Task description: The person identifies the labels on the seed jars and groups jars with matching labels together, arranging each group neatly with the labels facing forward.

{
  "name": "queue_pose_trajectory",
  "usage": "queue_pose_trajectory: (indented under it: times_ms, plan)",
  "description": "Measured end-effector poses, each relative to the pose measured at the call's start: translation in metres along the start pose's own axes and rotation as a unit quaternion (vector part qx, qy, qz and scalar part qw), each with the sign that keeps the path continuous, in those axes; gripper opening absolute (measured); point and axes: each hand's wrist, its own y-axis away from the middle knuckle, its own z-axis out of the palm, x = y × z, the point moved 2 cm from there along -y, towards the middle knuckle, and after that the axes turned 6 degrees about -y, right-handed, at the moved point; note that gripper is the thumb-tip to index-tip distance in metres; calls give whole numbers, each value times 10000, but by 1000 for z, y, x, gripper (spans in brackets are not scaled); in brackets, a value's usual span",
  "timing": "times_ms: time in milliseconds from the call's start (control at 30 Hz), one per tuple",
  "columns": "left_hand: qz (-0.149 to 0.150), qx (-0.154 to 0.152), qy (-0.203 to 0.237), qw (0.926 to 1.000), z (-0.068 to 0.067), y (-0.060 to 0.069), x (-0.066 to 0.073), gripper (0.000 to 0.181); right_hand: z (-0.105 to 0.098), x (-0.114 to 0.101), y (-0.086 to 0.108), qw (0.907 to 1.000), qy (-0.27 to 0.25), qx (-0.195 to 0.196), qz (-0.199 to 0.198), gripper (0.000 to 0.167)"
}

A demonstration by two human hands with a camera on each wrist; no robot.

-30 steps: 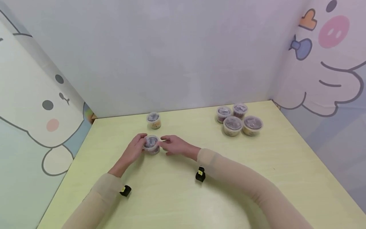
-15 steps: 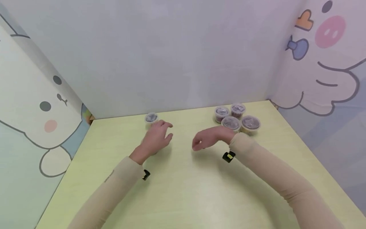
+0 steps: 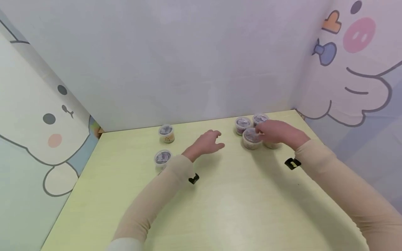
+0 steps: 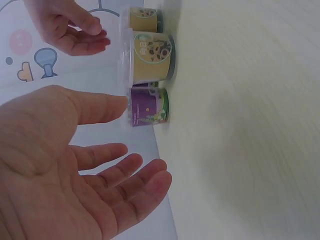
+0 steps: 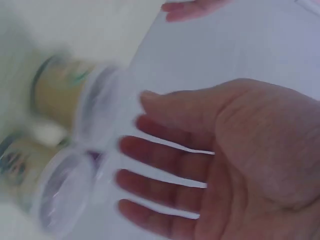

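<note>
My left hand [image 3: 205,143] hovers over the middle of the table, fingers loosely spread with nothing in them. In the left wrist view its palm [image 4: 50,165] faces the tubs, apart from them. My right hand [image 3: 279,133] is above the right-hand group of lidded plastic tubs and hides part of it. In the right wrist view its relaxed fingers [image 5: 165,155] are apart from two tan tubs. Of these, the front left tub [image 3: 251,140] shows clearly; the front right tub [image 3: 272,145] is mostly covered. Behind stand two smaller purple tubs, one [image 3: 243,126] left and one [image 3: 260,119] right.
On the left side of the table [image 3: 201,216] stand two more lidded tubs. One tan tub [image 3: 166,134] is near the back wall [image 3: 194,69]; a nearer tub [image 3: 163,158] is partly behind my left sleeve [image 3: 163,188]. Printed cartoon walls enclose both sides.
Both hands have left the nearer left tub, which stays on the table. My right hand has moved right to the tub group, and my left hand has moved right to mid-table.
</note>
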Motion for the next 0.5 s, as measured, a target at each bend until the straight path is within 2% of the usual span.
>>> queue_pose_trajectory:
  times_ms: [100, 200, 333, 500]
  plan:
    - [9, -73, 328, 9994, 13, -16, 13, 63, 6, 23, 1, 9993, 2, 309, 226, 38]
    - [85, -90, 561, 9983, 27, -31, 25, 69, 15, 41, 3, 9987, -9, 427, 279, 56]
    - [125, 85, 860, 9962, 45, -46, 38, 79, 26, 55, 7, 9974, 147, 693, 144, 68]
    - [182, 449, 1126, 9925, 60, -55, 49, 88, 38, 63, 7, 9944, 162, 1041, 20, 76]
